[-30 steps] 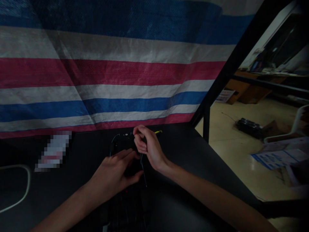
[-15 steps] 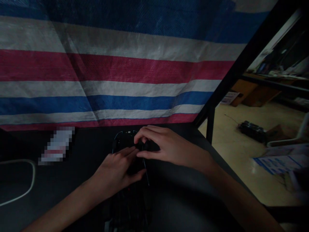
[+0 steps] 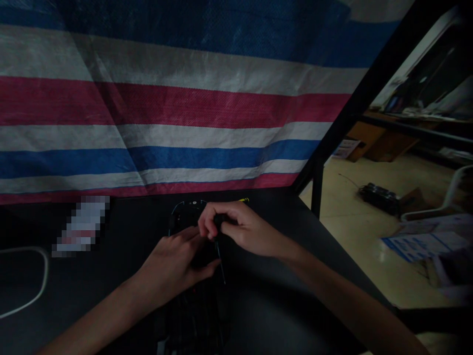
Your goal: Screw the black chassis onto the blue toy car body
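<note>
A dark, elongated black device (image 3: 192, 315) lies on the black tabletop, its far end showing a thin pale curved rim (image 3: 180, 206). My left hand (image 3: 177, 259) lies across the middle of it, fingers over the top and thumb on the right side, gripping it. Just beyond those fingertips, my right hand (image 3: 240, 227) is closed, fingers curled round a small black knob-like piece (image 3: 220, 220) whose kind is too dark to make out. A thin rod-like edge (image 3: 221, 266) slants down below the right hand. Behind that hand pokes a yellow-and-black tip (image 3: 244, 199).
A striped red, white and blue plastic sheet (image 3: 192, 106) hangs behind the table. A blurred-out packet (image 3: 83, 224) and a white cable (image 3: 46, 271) lie on the left. A black frame post (image 3: 316, 190) stands at the right, with boxes and papers (image 3: 417, 241) on the floor beyond.
My right hand has shifted slightly left and down, and its fingers have curled in closer. The yellow-and-black tip has come into view behind it. My left hand keeps its place on the device.
</note>
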